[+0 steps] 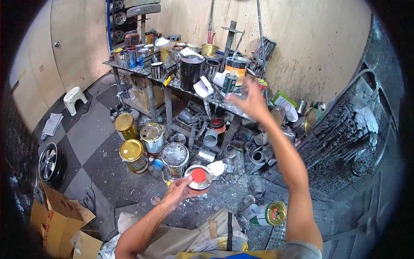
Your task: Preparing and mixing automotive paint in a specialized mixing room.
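Red-capped can [199,186]: in the left grip [177,193], cap facing up, long axis near upright.
Left grip: holding its side.
Right grip [250,101]: wide, blurred, just beside the green can [230,82] on the bench [219,100].

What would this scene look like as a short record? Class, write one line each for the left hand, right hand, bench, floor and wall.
Left hand: holding a round can with a red cap
Right hand: open, beside a dark green can; contact unclear
Bench: cluttered, with a black bucket
Floor: white stool, wheel, cardboard box
Wall: pale, behind the bench
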Available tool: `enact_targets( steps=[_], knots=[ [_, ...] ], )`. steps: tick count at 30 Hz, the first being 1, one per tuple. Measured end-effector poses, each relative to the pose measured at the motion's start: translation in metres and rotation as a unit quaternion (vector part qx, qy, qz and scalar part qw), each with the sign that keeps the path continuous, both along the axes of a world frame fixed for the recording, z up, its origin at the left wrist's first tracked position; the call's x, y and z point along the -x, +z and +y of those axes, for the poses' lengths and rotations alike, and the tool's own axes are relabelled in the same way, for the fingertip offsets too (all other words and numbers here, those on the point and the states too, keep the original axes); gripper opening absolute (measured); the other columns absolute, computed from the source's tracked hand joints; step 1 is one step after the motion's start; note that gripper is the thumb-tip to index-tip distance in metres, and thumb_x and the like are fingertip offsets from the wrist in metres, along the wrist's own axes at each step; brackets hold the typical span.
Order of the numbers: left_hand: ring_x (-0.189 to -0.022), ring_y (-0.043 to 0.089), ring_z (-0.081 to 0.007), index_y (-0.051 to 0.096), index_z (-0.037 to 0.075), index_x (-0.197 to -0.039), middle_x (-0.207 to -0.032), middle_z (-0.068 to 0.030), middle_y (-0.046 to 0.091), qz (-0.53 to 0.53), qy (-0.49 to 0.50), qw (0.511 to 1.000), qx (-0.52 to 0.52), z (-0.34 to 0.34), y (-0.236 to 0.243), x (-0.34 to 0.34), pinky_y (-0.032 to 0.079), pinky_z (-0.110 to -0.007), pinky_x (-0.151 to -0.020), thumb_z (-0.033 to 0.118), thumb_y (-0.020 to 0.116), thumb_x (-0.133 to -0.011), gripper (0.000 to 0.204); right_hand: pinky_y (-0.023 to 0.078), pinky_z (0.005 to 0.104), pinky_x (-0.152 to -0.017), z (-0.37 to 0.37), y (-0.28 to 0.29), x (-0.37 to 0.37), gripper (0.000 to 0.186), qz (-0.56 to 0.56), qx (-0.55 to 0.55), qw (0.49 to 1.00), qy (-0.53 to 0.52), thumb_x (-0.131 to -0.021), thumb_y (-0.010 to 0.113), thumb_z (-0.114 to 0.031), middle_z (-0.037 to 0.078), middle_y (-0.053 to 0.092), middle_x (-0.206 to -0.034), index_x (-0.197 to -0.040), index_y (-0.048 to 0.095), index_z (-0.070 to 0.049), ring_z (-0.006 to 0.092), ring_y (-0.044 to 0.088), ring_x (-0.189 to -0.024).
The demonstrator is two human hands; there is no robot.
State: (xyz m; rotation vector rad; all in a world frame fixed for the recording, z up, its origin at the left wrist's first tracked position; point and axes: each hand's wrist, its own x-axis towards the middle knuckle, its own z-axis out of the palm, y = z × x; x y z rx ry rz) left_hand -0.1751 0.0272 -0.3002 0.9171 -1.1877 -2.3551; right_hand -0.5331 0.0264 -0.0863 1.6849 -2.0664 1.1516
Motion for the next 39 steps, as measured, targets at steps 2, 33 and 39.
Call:
enact_targets(
  steps=[2,33,39],
  knots=[
    [-0.101,0.071,-0.0242,0.049,-0.007,-0.133,-0.114,-0.0168,0.067,-0.014,-0.003,1.000,-0.007,-0.003,-0.006,0.006,0.062,-0.038,-0.085,0.048,0.073,-0.093,0.072,0.047,0.0495,-0.102,-0.047,0.020,0.080,0.097,-0.010,0.070,0.996,-0.059,-0.065,0.091,-0.056,0.030,0.056,-0.127,-0.137,0.054,-0.003,0.0418,0.056,-0.119],
    [-0.095,0.069,-0.0158,0.047,0.005,-0.146,-0.120,-0.0097,0.067,-0.148,-0.014,0.989,-0.005,-0.062,-0.080,0.020,0.055,-0.031,-0.078,0.046,0.074,-0.094,0.072,0.054,0.0323,-0.093,-0.075,0.124,0.180,0.090,-0.024,0.100,0.992,-0.067,-0.073,0.092,-0.041,0.015,0.070,-0.119,-0.135,0.053,0.010,0.0203,0.068,-0.109],
    [-0.086,0.073,-0.0223,0.053,0.005,-0.139,-0.111,-0.0122,0.071,-0.172,-0.068,0.981,-0.067,-0.078,-0.177,-0.024,0.062,-0.040,-0.076,0.045,0.071,-0.096,0.062,0.049,0.0354,-0.100,0.057,0.118,0.068,0.096,-0.101,0.038,0.994,-0.013,-0.078,0.083,-0.047,0.017,0.068,-0.119,-0.148,0.045,0.005,0.0242,0.067,-0.109]
  ],
)
